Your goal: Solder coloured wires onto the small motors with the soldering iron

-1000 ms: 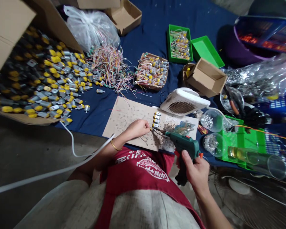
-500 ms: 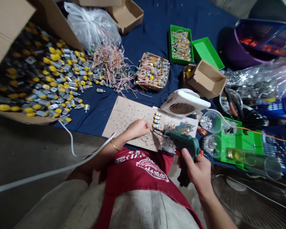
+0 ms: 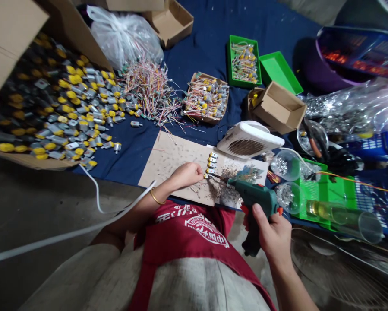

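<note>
My left hand [image 3: 185, 175] rests on a sheet of brown cardboard [image 3: 171, 168], its fingertips pinching a small metal motor [image 3: 207, 176] at the lower end of a short row of motors [image 3: 212, 160]. My right hand [image 3: 273, 233] grips the pistol handle of a green soldering gun [image 3: 253, 201]. The gun's thin metal tip [image 3: 218, 177] reaches left, close to the pinched motor. Dark burn specks and scraps of solder cover the sheet, and a gold bangle [image 3: 155, 198] circles my left wrist.
An open carton [image 3: 64, 47] spills yellow-capped motors [image 3: 61, 108] at left, beside a tangle of coloured wires [image 3: 151, 90]. Green trays [image 3: 244, 62], a cardboard box [image 3: 278, 108], a white vented appliance [image 3: 250, 140] and clear plastic bowls [image 3: 286, 164] stand ahead and right.
The soldering gun and my right hand have shifted slightly right and down. My left hand stays at the row of motors, and the view has moved only a little.
</note>
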The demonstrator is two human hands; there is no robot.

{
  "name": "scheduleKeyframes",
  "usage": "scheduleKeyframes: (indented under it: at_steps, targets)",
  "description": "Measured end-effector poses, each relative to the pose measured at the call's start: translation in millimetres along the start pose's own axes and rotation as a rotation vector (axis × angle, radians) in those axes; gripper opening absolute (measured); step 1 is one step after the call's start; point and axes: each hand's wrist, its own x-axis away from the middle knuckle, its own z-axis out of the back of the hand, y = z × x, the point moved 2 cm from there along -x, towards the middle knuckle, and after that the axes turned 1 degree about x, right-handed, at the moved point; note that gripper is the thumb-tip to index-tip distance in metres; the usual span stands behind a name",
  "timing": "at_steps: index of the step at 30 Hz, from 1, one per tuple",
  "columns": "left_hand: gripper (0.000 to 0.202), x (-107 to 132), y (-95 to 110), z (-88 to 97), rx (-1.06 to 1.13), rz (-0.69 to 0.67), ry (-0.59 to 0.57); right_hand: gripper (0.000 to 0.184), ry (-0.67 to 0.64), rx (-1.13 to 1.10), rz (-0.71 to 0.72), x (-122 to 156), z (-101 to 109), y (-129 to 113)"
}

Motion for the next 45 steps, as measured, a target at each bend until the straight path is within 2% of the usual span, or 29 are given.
scheduleKeyframes:
  at_steps: [8,15,21,23,25,27,28,32,41,45]
  targets:
    - [0.013,-0.2,-1.6,-0.1,0.012,-0.019,-0.005,0.068,0.019,-0.058,-0.032,4.2,1.5,7.1]
    - [0.013,1.2,-3.3,-2.7,0.04,-0.034,-0.002,0.061,0.058,-0.071,0.007,3.3,1.9,23.5]
    - [0.014,1.5,-3.5,-3.5,0.035,-0.071,0.008,0.064,0.089,-0.062,0.032,2.8,4.4,28.5]
    - [0.019,10.8,-7.7,-0.1,0.053,-0.128,0.079,0.062,0.077,-0.089,-0.01,6.8,6.8,32.6]
    - [0.021,27.7,-14.2,4.9,0.043,-0.207,0.239,0.06,0.103,-0.157,-0.059,12.5,8.5,39.9]
    - [0.013,48.0,-20.5,7.7,-0.035,-0.276,0.396,0.059,0.133,-0.257,-0.104,17.8,7.3,49.2]
    - [0.01,56.9,-22.7,7.0,-0.095,-0.298,0.427,0.059,0.142,-0.307,-0.124,20.0,5.7,53.9]
    - [0.012,70.9,-22.3,-3.8,-0.295,-0.291,0.363,0.056,0.141,-0.413,-0.166,24.9,-1.9,68.8]
    - [0.014,48.1,-1.3,-9.3,-0.382,-0.281,0.262,0.058,0.127,-0.486,-0.157,27.7,-1.1,73.6]
    - [0.015,39.9,10.9,-15.4,-0.432,-0.224,0.203,0.062,0.139,-0.497,-0.138,22.4,-4.7,68.7]
